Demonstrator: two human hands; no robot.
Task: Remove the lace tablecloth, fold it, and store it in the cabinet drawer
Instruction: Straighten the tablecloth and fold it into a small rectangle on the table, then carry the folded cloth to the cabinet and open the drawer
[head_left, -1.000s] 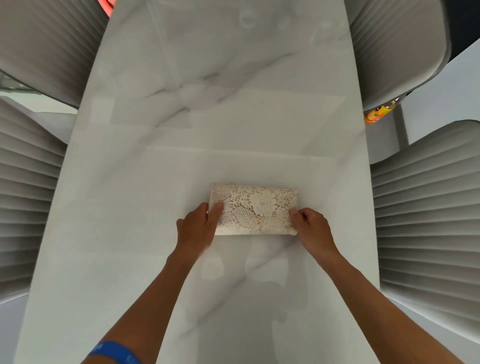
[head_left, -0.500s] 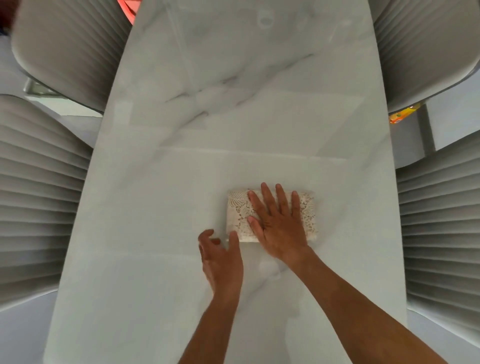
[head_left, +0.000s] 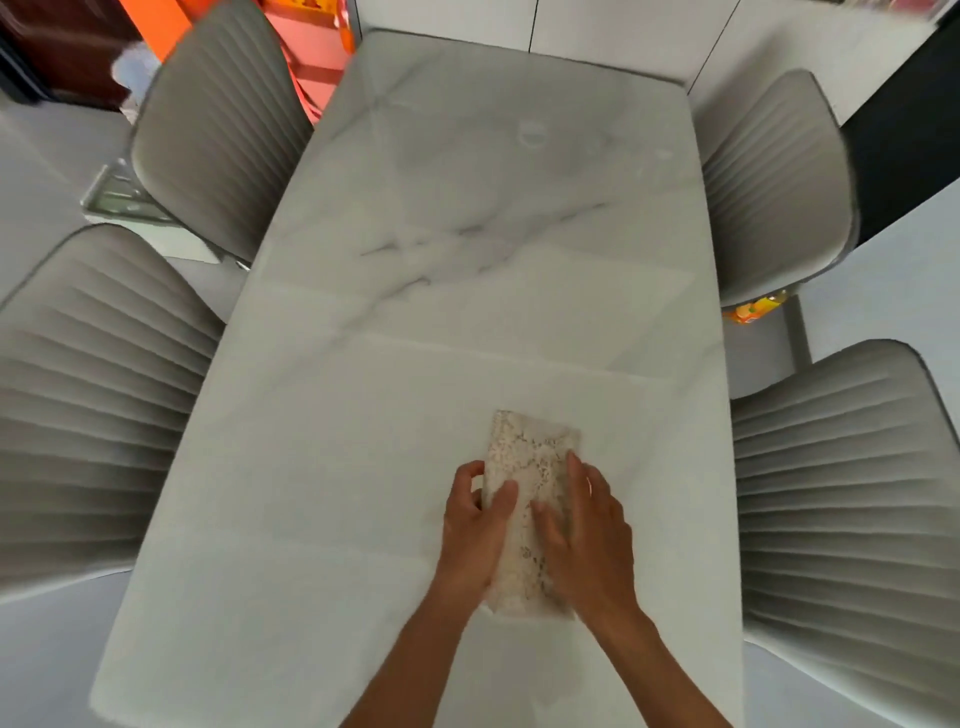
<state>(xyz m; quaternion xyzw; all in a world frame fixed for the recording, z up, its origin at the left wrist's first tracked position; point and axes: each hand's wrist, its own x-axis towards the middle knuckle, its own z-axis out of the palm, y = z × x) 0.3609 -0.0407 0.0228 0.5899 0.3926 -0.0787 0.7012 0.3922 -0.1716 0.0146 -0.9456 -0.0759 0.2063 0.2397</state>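
Observation:
The lace tablecloth (head_left: 529, 457) is folded into a small cream rectangle, its long side running away from me, on the white marble table (head_left: 467, 260). My left hand (head_left: 475, 525) grips its left edge, thumb on top and fingers curled at the side. My right hand (head_left: 589, 535) holds the right side, fingers spread over the lace. Both hands cover the near half of the bundle. Whether it rests on the table or is lifted slightly, I cannot tell. No cabinet drawer shows in view.
Grey ribbed chairs flank the table: two on the left (head_left: 93, 395) (head_left: 218, 130) and two on the right (head_left: 852, 467) (head_left: 774, 182). An orange object (head_left: 311, 52) stands beyond the far left corner. A small orange-yellow item (head_left: 753, 309) lies on the floor at right.
The bundle has turned from lying crosswise to lengthwise. My right hand went from pressing flat on top to holding its right side; my left hand took its left edge. My view has risen.

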